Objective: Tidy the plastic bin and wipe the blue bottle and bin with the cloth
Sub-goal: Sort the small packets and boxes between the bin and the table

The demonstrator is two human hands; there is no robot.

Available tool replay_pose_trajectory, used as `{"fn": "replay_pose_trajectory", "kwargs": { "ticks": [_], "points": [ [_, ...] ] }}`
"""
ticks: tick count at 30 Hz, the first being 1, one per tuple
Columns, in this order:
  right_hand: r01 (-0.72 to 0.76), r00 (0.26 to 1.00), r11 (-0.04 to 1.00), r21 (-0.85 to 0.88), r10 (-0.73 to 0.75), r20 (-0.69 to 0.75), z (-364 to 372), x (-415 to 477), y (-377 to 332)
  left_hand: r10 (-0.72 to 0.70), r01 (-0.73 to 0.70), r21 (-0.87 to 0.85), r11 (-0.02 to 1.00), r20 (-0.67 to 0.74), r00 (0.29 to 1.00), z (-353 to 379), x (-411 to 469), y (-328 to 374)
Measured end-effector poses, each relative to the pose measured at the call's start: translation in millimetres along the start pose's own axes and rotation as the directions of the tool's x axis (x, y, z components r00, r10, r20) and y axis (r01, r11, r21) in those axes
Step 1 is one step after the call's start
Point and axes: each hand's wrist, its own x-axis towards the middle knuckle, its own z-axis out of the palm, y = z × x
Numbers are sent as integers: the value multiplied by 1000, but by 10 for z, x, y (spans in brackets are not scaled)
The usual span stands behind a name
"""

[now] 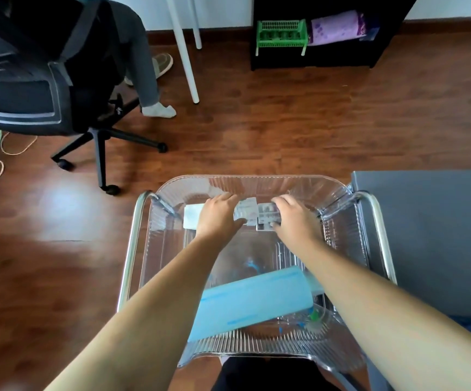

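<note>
Inside the clear plastic bin (251,178), the left hand (218,218) is gripping a small clear packet (246,210). The right hand (296,218) is gripping a clear box (267,218) beside it. The blue bottle (254,300) is lying nearer.

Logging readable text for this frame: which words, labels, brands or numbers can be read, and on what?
None can be read.
Clear pack gripped by the left hand: print, too blurred.
Clear box gripped by the right hand: print, too blurred.
White packet: faint print, unreadable.
Office chair base: white mark, too small.
Blue bottle: no label visible.
</note>
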Motion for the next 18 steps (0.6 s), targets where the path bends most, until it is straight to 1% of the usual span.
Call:
{"fn": "replay_pose_trajectory", "kwargs": {
  "ticks": [5, 9, 14, 18],
  "points": [
    [-32, 999, 999, -27, 32, -3, -29, -34, -59, -26, 25, -38, 999, -38, 999, 2, -75, -7],
    [-46, 999, 999, -25, 47, 0, -49, -40, -70, 5, -5, 11, 1000, -48, 999, -28, -86, -12],
    [-71, 997, 997, 1, 71, -2, -57, -42, -31, 11, -11, -2, 1000, 1, 1000, -41, -64, 10],
    [-55, 998, 998, 27, 55, 5, -41, -36, -40, -4, 4, -24, 1000, 3, 1000, -26, -77, 46]
  ]
}}
